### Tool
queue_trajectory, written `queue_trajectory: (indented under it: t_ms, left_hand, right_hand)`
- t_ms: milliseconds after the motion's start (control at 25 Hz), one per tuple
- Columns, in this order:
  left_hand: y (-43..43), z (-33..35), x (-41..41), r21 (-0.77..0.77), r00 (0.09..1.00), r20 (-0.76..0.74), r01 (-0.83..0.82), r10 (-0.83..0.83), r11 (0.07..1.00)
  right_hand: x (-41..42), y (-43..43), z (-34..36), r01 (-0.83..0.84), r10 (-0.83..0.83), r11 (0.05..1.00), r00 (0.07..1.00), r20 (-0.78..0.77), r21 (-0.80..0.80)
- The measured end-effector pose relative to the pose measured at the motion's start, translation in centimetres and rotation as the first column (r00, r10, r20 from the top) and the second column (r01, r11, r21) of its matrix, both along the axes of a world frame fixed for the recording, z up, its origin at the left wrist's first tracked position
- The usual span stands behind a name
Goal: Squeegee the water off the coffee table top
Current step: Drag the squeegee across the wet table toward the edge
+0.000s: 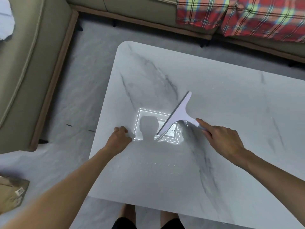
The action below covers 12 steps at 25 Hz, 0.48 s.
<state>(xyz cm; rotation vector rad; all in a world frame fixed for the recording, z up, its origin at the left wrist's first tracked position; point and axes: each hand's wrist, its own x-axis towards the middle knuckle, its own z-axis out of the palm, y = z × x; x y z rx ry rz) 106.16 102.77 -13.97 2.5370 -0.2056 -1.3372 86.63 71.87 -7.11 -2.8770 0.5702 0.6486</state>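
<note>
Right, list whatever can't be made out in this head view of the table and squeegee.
- Squeegee handle end: covered by the right hand.
- Water on the table: too faint against the glossy marble and ceiling-light glare to tell wet from dry.
- Table's right side: cut off by the frame edge.
- Blade edge contact with the top: blurred, cannot tell.
- Left hand fingertips: curled at the table's left edge, hidden.

Bare forearms, no sleeves, no rings or watch showing. Black shorts (125,223) at bottom edge, bare knees just above.
</note>
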Motion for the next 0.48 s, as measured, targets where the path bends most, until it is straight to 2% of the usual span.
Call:
queue_trajectory:
  t_ms: [80, 200, 360, 480]
  left_hand:
    - [-0.5, 0.3, -0.2, 0.021, 0.999, 0.01, 0.053, -0.053, 0.998]
    - [0.2, 1.6, -0.4, -0.017, 0.986, 0.151, -0.07, 0.072, 0.997]
    - [2.9, 3.6, -1.0, -0.069, 0.93, 0.298, -0.202, 0.214, 0.977]
    - [6.7, 5.0, -1.3, -0.031, 0.89, 0.356, -0.295, 0.286, 0.955]
  right_hand:
    - [-1.9, -0.6, 0.8, 0.056, -0.056, 0.996, 0.998, 0.003, -0.076]
    - [-3.6, -0.3, 2.8, 0.114, -0.102, 0.986, 0.99, 0.094, -0.126]
    - [-1.7, 3.9, 4.2, -0.097, 0.105, 0.993, 0.986, 0.127, -0.063]
    - [0.7, 9.3, 3.5, -0.248, 0.222, 0.962, 0.954, 0.203, 0.113]
